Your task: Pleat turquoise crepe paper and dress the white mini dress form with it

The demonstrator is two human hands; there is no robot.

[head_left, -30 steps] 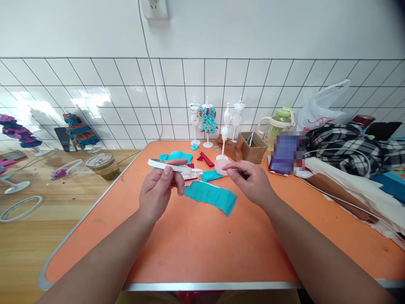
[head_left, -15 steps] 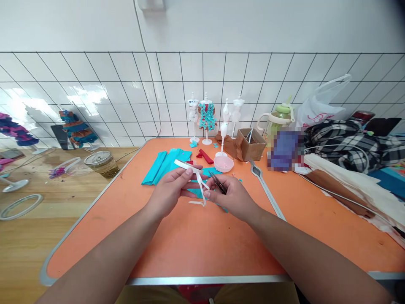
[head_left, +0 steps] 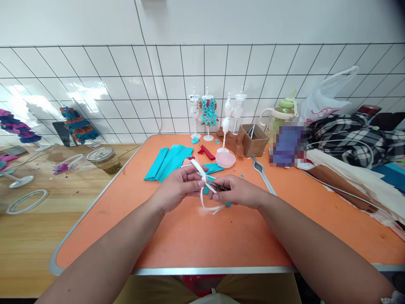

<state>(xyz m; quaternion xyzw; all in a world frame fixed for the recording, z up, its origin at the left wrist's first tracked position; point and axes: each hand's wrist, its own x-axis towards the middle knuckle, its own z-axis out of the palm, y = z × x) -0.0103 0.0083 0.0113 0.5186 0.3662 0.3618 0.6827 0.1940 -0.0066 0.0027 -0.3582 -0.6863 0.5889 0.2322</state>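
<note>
My left hand (head_left: 180, 185) pinches a narrow white strip (head_left: 198, 168) between thumb and fingers, its upper end sticking up past the fingertips. The strip's loose part hangs in a curve below, over the orange table. My right hand (head_left: 240, 191) is closed around small dark scissors (head_left: 221, 187), their tips pointing left at the strip. Its thumb and finger also meet at a thin white end of the strip. Just beyond the hands lie a folded turquoise sheet (head_left: 169, 162), a red roll of material (head_left: 208, 152) and a pink bowl (head_left: 225, 159). Fingers partly hide the scissors' blades.
Small white dress forms (head_left: 227, 112) stand at the back, one dressed in turquoise and red (head_left: 209, 112). To their right are a cardboard box (head_left: 253, 141), a green-lidded jug (head_left: 284, 112) and plaid cloth (head_left: 341, 133). A lidded jar (head_left: 103, 158) and a white ring (head_left: 27, 202) sit left.
The strip has swung more upright at its top, and its hanging part now bows out in a loop. My right hand has brought the scissors' tips closer to the left fingers. The view has tilted slightly.
</note>
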